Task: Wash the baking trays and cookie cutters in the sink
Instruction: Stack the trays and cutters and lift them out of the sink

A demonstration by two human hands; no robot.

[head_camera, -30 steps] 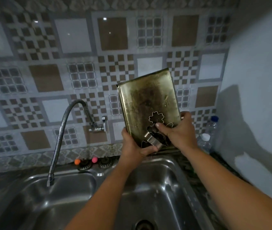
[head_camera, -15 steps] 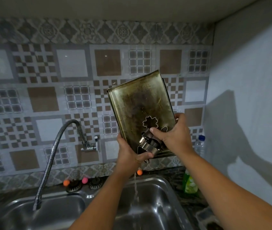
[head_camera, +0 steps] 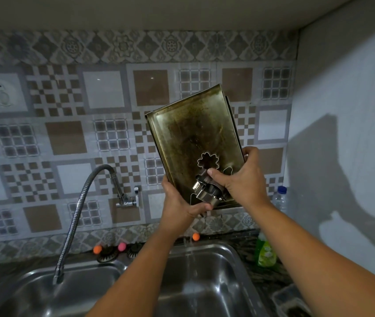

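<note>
Stacked baking trays (head_camera: 191,138) are tipped near-upright above the right sink basin (head_camera: 218,266), water draining off at 6 o'clock. Your left hand (head_camera: 179,202) grips the bottom-left corner; your right hand (head_camera: 241,179) holds the right edge, thumb pinning the cookie cutters (head_camera: 207,191). Looks like the drain step; next, lower carefully so the cutters don't slide.

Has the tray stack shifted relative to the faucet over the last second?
Yes. The baking trays now sit higher against the wall faucet than before, tipped up above the right sink basin, draining water.
</note>
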